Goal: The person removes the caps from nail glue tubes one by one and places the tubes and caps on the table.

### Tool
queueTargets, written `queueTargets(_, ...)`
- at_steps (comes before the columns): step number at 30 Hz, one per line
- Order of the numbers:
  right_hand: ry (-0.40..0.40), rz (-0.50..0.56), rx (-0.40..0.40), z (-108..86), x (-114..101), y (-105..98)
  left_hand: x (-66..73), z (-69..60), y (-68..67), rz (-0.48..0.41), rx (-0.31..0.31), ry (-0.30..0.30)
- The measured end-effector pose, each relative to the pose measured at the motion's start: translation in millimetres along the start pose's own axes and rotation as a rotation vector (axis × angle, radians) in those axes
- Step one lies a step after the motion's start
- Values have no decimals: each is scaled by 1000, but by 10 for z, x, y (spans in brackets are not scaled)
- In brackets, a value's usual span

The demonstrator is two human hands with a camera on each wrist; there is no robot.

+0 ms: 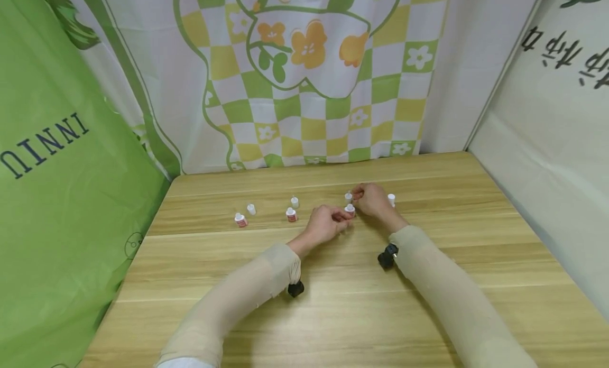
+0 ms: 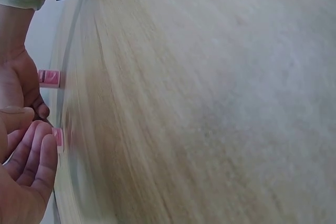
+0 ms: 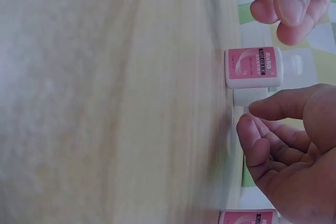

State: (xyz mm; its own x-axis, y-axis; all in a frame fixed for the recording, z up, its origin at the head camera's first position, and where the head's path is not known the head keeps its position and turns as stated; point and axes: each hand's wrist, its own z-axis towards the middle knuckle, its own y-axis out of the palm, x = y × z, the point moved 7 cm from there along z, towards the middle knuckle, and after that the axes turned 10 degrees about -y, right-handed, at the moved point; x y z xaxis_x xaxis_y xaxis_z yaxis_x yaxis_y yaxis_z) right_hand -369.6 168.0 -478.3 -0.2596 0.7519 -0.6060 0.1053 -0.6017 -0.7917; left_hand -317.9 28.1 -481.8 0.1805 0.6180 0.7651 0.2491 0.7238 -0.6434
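A small white nail glue bottle with a pink label stands uncapped on the table between both hands. Right behind it is its white cap, the thin applicator pointing up. My right hand is beside that cap, thumb and forefinger tips close to it; whether they touch it I cannot tell. My left hand hovers by the bottle's left side with loosely bent fingers, nothing in them. In the right wrist view, the left fingertips are apart from the bottle. Another pink-labelled bottle is beyond the right hand.
To the left stand two more uncapped bottles, a middle one and a far-left one. Each has a white cap behind it, the middle cap and the left cap. A white cap shows behind the right wrist. Curtains border the wooden table.
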Motion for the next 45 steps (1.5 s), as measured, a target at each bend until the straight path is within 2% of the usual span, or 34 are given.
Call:
queueTargets(15, -31, 6, 40, -122, -103, -51, 25, -4, 2, -2, 32, 2)
queueTargets(26, -33, -71, 66, -240, -105, -105, 12, -3, 57, 8, 52, -32)
queueTargets(31, -36, -63, 60, -294, -124, -126, 41, -13, 70, -7, 49, -29)
queueTargets(38, -80, -77, 62, -350, -105, -126, 54, -17, 97, 6, 57, -29)
queueTargets(45, -77, -71, 47, -397, -80, -129, 75, -28, 111, -4, 66, -26)
